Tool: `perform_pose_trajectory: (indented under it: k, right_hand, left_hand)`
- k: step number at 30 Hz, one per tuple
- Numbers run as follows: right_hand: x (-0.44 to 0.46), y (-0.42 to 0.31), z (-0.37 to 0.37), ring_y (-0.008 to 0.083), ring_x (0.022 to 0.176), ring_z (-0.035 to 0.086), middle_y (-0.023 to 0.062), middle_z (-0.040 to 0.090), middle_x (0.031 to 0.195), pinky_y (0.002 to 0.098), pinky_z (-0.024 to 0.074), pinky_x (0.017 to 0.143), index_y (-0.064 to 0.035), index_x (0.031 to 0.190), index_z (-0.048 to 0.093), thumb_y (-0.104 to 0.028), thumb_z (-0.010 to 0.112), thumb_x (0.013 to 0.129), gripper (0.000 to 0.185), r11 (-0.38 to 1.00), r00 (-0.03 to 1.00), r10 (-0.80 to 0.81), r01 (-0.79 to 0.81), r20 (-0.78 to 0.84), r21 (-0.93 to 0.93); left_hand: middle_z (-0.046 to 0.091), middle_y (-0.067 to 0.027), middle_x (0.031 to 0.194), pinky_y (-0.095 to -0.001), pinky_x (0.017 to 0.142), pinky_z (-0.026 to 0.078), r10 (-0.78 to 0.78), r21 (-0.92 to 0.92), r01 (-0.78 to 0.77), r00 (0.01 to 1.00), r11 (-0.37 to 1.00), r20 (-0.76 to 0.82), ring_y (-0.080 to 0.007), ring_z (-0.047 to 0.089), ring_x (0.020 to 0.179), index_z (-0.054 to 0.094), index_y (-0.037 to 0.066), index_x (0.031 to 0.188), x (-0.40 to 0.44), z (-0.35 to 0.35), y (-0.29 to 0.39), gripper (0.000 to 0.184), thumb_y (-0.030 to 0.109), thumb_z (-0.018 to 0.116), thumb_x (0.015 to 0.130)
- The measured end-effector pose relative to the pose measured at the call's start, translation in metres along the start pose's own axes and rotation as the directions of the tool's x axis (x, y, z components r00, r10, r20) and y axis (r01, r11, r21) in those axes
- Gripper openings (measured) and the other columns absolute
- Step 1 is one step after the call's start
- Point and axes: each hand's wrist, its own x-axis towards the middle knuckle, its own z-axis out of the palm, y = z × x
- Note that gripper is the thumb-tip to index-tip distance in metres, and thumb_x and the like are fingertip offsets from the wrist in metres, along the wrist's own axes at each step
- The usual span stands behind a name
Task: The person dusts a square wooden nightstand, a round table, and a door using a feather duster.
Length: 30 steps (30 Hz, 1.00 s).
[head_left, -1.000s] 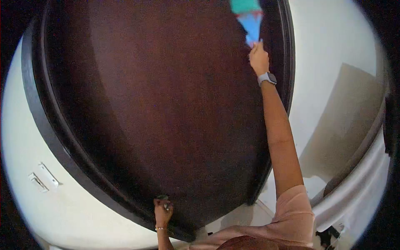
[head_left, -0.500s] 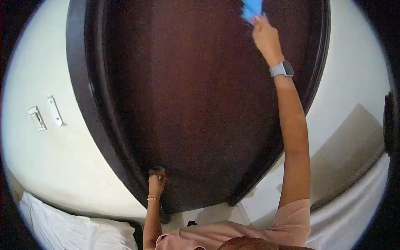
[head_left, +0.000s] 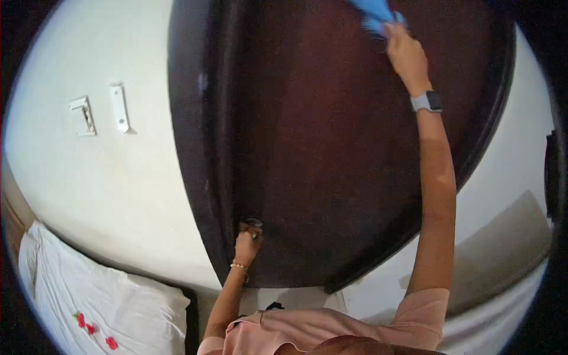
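A dark brown door [head_left: 331,148] fills the middle of the head view. High on its right side, my right hand [head_left: 408,56] is closed on a blue cloth [head_left: 376,15], which lies against or close to the door surface and is partly cut off by the top edge. A watch [head_left: 428,102] sits on that wrist. Low on the left side, my left hand [head_left: 247,244] is closed around a metal door handle [head_left: 253,223], mostly hidden by the fingers. A beaded bracelet [head_left: 239,265] is on the left wrist.
A dark frame [head_left: 198,154] borders the door. On the white wall to the left are a switch [head_left: 83,116] and a small white bracket [head_left: 119,109]. At lower left is a bed with a white pillow [head_left: 130,296] and red flowers [head_left: 90,329].
The view has swung left, showing more wall and bed. My right hand and the blue cloth remain high on the door, blurred by motion. My left hand stays on the door handle.
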Motion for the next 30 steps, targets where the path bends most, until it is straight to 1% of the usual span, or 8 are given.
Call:
perform_pose_trajectory:
  k: [2, 8, 11, 15, 18, 22, 25, 30]
  right_hand:
    - [-0.008, -0.003, 0.002, 0.041, 0.07, 0.056, 0.0221, 0.059, 0.074, 0.0494, 0.0456, 0.058, -0.0112, 0.101, 0.052, -0.035, 0.036, 0.088, 0.032, 0.982, 0.986, 0.148, -0.156, 0.08, 0.103]
    - [-0.019, 0.004, -0.009, 0.0407, 0.069, 0.056, 0.0216, 0.059, 0.073, 0.0483, 0.0457, 0.057, -0.011, 0.102, 0.051, -0.037, 0.036, 0.088, 0.033, 0.986, 0.989, 0.129, -0.121, 0.069, -0.114]
    - [-0.027, -0.003, -0.009, 0.0403, 0.068, 0.056, 0.0206, 0.059, 0.072, 0.048, 0.0457, 0.056, -0.0118, 0.102, 0.051, -0.038, 0.036, 0.088, 0.033, 0.99, 0.977, 0.137, -0.139, 0.165, 0.001]
    - [-0.037, 0.008, -0.011, 0.0378, 0.064, 0.058, 0.018, 0.059, 0.068, 0.0473, 0.0465, 0.053, -0.0129, 0.101, 0.049, -0.039, 0.036, 0.088, 0.032, 0.973, 0.992, -0.092, 0.108, 0.085, -0.206]
    - [-0.042, 0.009, -0.01, 0.0359, 0.062, 0.058, 0.0164, 0.059, 0.067, 0.0459, 0.0472, 0.051, -0.0127, 0.1, 0.048, -0.039, 0.037, 0.088, 0.031, 0.985, 0.979, 0.119, -0.096, 0.164, -0.143]
    - [-0.059, 0.017, -0.002, 0.0337, 0.058, 0.058, 0.0153, 0.059, 0.066, 0.0438, 0.0477, 0.049, -0.0133, 0.098, 0.047, -0.035, 0.038, 0.088, 0.026, 0.931, 0.962, -0.222, 0.258, 0.159, -0.258]
    - [-0.057, 0.014, -0.01, 0.0321, 0.057, 0.059, 0.0144, 0.06, 0.066, 0.0427, 0.0476, 0.047, -0.0145, 0.1, 0.047, -0.034, 0.039, 0.088, 0.024, 0.986, 0.999, -0.028, 0.03, 0.015, -0.164]
    - [-0.079, 0.012, -0.003, 0.0328, 0.058, 0.059, 0.0152, 0.059, 0.066, 0.043, 0.0475, 0.047, -0.0151, 0.103, 0.046, -0.035, 0.039, 0.087, 0.026, 0.95, 0.939, -0.242, 0.281, 0.247, -0.139]
  left_hand:
    - [0.055, -0.0165, 0.089, -0.0405, 0.062, 0.048, 0.026, -0.065, -0.024, 1.0, 0.998, 0.018, -0.0351, 0.058, 0.069, 0.063, 0.009, 0.084, -0.001, -0.006, 0.003, 0.013, 0.012, 0.06, 0.072]
    - [0.056, -0.0189, 0.086, -0.0409, 0.064, 0.047, 0.014, -0.13, -0.007, 0.998, 0.991, 0.057, -0.0358, 0.056, 0.074, 0.061, 0.008, 0.088, -0.001, -0.001, -0.007, 0.017, 0.011, 0.061, 0.071]
    - [0.056, -0.0193, 0.087, -0.0412, 0.065, 0.047, 0.025, -0.181, -0.011, 0.997, 0.983, 0.075, -0.0362, 0.055, 0.075, 0.061, 0.008, 0.089, -0.001, -0.003, -0.005, 0.019, 0.011, 0.062, 0.071]
    - [0.057, -0.0184, 0.087, -0.0402, 0.065, 0.046, -0.027, -0.149, 0.039, 0.996, 0.988, 0.081, -0.035, 0.056, 0.075, 0.061, 0.007, 0.089, -0.002, -0.012, 0.008, 0.018, 0.011, 0.061, 0.071]
    - [0.058, -0.017, 0.087, -0.038, 0.063, 0.047, 0.013, -0.107, -0.007, 0.998, 0.994, 0.06, -0.0331, 0.059, 0.07, 0.062, 0.007, 0.087, -0.002, -0.002, -0.003, 0.015, 0.014, 0.06, 0.074]
    - [0.058, -0.0174, 0.085, -0.0378, 0.065, 0.047, 0.078, -0.152, -0.066, 0.994, 0.986, 0.071, -0.0333, 0.058, 0.073, 0.062, 0.007, 0.086, 0.0, 0.001, -0.009, 0.015, 0.014, 0.06, 0.073]
    - [0.058, -0.0175, 0.082, -0.0381, 0.065, 0.046, 0.026, -0.15, -0.004, 0.989, 0.989, 0.143, -0.0337, 0.057, 0.075, 0.062, 0.007, 0.087, 0.0, -0.001, -0.006, 0.015, 0.014, 0.059, 0.074]
    - [0.058, -0.0173, 0.082, -0.0389, 0.067, 0.046, 0.149, -0.154, -0.144, 0.989, 0.978, 0.022, -0.0335, 0.056, 0.078, 0.062, 0.008, 0.09, -0.001, 0.004, -0.009, 0.016, 0.014, 0.058, 0.075]
